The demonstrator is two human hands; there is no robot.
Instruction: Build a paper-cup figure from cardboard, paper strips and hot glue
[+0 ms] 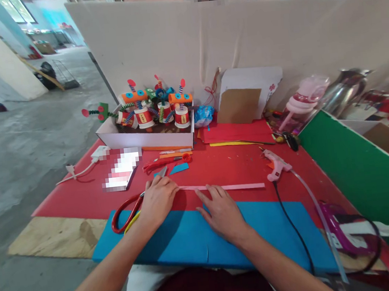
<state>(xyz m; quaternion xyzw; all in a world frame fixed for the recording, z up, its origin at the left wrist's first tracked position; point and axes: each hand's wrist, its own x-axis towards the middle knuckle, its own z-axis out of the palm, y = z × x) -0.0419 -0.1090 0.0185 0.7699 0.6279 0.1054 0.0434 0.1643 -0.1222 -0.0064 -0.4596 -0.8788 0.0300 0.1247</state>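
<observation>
A thin pink paper strip (244, 186) lies across the red table covering, just beyond the blue board's far edge. My left hand (158, 198) is closed on the strip's left end, its fingers bunched together. With fingers apart, my right hand (224, 212) rests on the strip near its middle, fingertips touching it. Beside and partly under my left hand are scissors with red handles (117, 223); their blades point away from me. A yellow curved handle (132, 222) shows by my left wrist. Small blue paper pieces (179, 168) lie just past my left hand.
A white box (145, 139) of paper-cup figures stands at the back left, near a phone (122, 169). To the right lie a pink glue gun (276, 164) with its cord, and a green panel (361, 183). Red sheets (238, 131) and a pink bottle (303, 101) are behind.
</observation>
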